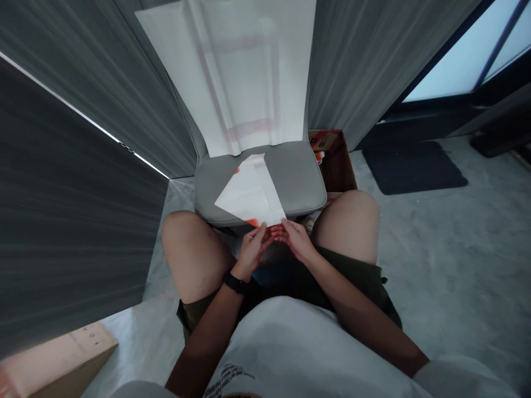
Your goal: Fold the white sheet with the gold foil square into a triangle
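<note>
A folded white sheet of paper point(251, 190) with orange-red patches stretches from my hands onto the grey chair seat. Its near edge is pinched by my left hand point(254, 243), thumb on top, close to an orange patch. At the near right corner my right hand point(294, 236) grips the same paper. The fingers of both hands almost meet underneath, partly hidden by the sheet. Behind it, a large creased white sheet point(249, 72) leans upright against the backrest of the grey chair point(296, 177).
Right of the chair stands an open cardboard box point(338, 166). A dark mat point(415, 166) lies on the grey floor farther right. Grey curtains point(103, 72) hang behind and to the left. A light-coloured box point(62, 359) sits at the lower left. My knees flank the chair.
</note>
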`<state>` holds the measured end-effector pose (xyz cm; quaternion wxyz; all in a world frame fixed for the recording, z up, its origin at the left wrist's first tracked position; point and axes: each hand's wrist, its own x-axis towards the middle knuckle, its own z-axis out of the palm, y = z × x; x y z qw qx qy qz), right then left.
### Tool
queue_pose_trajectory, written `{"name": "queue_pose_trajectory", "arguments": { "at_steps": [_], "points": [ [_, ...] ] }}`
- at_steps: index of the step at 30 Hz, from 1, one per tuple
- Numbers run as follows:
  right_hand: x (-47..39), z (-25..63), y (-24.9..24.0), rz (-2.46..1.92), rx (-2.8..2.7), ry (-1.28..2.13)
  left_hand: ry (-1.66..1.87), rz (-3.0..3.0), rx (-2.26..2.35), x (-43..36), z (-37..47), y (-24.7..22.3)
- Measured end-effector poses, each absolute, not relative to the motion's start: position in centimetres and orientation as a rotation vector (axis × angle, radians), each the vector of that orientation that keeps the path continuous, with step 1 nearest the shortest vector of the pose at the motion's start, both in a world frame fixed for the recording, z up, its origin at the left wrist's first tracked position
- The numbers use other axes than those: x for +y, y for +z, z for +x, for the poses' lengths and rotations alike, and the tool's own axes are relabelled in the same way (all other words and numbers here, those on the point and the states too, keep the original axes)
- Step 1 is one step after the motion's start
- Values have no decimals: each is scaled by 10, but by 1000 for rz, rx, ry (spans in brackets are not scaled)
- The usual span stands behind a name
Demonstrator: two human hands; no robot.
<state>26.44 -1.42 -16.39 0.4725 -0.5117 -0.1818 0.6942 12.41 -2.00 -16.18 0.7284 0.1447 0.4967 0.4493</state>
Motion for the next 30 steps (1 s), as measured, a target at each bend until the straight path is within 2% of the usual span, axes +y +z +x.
{"name": "queue_pose_trajectory", "arguments": {
  "at_steps": [13, 30],
  "points": [
    [-18, 255, -167, -1338, -498, 1547, 1001, 383, 1095, -21, 127, -162],
    [-20, 244, -175, -1419, -497, 1494, 1097, 586, 1335, -17, 129, -174]
  ]
}}
